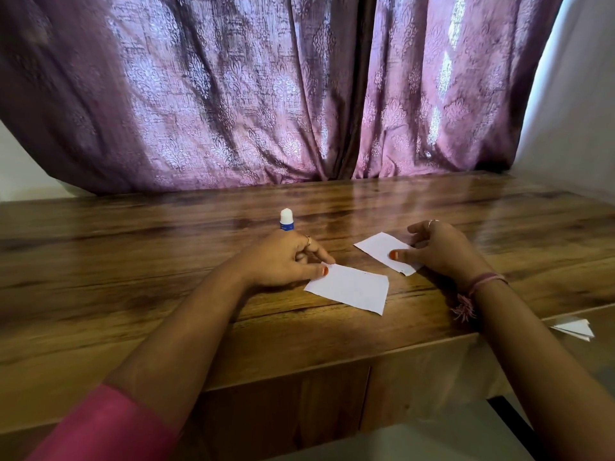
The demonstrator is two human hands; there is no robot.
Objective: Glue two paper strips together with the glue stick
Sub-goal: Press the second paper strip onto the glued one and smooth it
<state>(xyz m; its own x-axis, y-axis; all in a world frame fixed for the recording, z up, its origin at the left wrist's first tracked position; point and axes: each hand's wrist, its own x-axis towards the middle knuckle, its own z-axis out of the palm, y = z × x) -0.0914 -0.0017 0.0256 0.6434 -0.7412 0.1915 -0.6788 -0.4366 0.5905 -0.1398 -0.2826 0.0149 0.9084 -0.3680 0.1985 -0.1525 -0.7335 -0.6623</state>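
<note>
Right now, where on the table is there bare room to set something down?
Bare wood runs along the table between the curtain and the hands, and left of the glue stick. Crowded: the middle, where left hand and right hand pinch the near strip and far strip.

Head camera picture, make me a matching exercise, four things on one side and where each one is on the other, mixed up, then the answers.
Things:
1. glue stick
2. nearer paper strip
3. farther paper strip
4. curtain

Places:
A. under the right hand's thumb
B. hanging behind the table
C. standing upright beyond the left hand
D. its corner at the left hand's fingertips

Pairs: 1-C, 2-D, 3-A, 4-B
</note>
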